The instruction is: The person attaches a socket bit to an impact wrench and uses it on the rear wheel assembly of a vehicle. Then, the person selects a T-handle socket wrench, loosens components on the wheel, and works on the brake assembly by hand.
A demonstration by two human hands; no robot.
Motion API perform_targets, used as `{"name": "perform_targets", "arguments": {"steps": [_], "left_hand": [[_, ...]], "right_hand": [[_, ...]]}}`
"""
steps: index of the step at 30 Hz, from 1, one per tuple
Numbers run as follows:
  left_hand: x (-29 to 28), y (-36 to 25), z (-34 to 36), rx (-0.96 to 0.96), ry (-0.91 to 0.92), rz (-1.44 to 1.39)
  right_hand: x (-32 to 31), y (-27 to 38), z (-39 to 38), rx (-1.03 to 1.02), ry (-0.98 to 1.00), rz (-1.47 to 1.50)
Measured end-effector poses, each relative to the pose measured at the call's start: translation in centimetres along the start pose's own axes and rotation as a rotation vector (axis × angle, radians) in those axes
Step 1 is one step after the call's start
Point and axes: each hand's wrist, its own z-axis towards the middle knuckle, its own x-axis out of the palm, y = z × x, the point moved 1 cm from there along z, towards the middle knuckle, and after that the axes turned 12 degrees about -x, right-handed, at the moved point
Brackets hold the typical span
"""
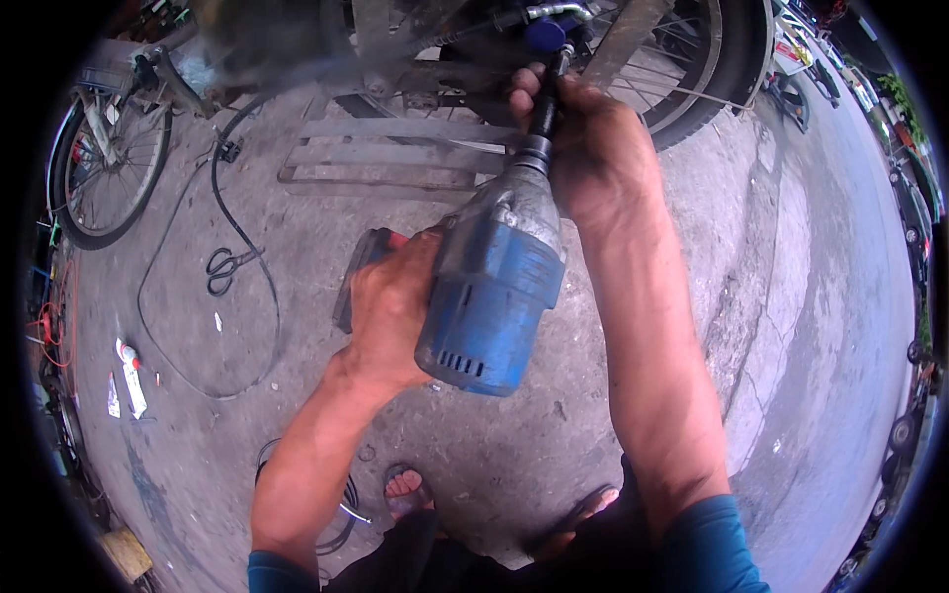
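Observation:
A blue and silver power impact wrench points up and away from me, with a black socket extension on its nose. My left hand is closed on the wrench's handle, above a dark battery base with a red part. My right hand is wrapped round the black extension. The extension's far end meets a small silver fitting beside a dark blue round part at the top, by a bicycle wheel and metal bars. I cannot tell exactly what the tip engages.
Another bicycle wheel stands at the left, near a black hose and scissors. A slatted frame lies behind the wrench. Small white items lie lower left. My sandalled feet show below. Parked vehicles line the right rim.

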Motion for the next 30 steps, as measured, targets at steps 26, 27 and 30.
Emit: {"name": "perform_targets", "arguments": {"steps": [26, 27, 30], "left_hand": [[-1.7, -4.7, 2.0, 0.019, 0.078, 0.427], [-1.7, -4.8, 2.0, 0.019, 0.075, 0.424], [-1.6, -4.7, 1.7, 0.026, 0.058, 0.374]], "right_hand": [[-2.6, -1.1, 2.2, 0.034, 0.107, 0.266], [-2.7, -1.2, 2.2, 0.035, 0.079, 0.271], [-2.4, -1.1, 2.1, 0.013, 0.067, 0.222]]}}
